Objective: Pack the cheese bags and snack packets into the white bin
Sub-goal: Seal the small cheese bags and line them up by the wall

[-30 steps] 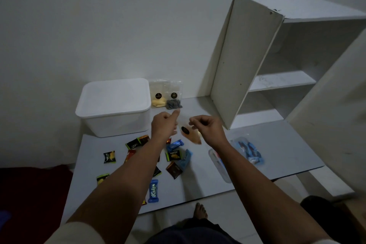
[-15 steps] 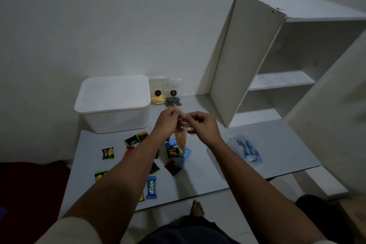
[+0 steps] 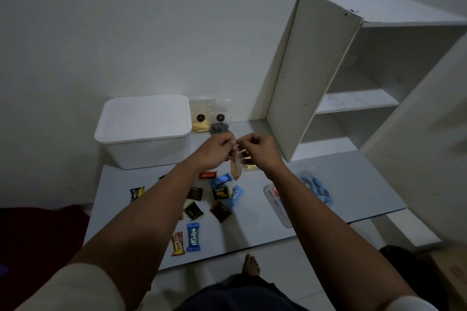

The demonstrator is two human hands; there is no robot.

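Lidded white bin (image 3: 142, 118) at back left of worktop; two clear cheese bags (image 3: 209, 118) upright just right of it; a third clear bag (image 3: 236, 166) hanging edge-on, orange inside; coloured snack packets (image 3: 219, 193) scattered flat in front

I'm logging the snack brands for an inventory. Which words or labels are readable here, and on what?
"Kalpa": blue packet at the table's near edge.
"Nextar": green packet mid-table.
Red-and-yellow packet beside the blue one: lettering blurred.
Round black stickers on the two clear bags by the white bin: too small to read.
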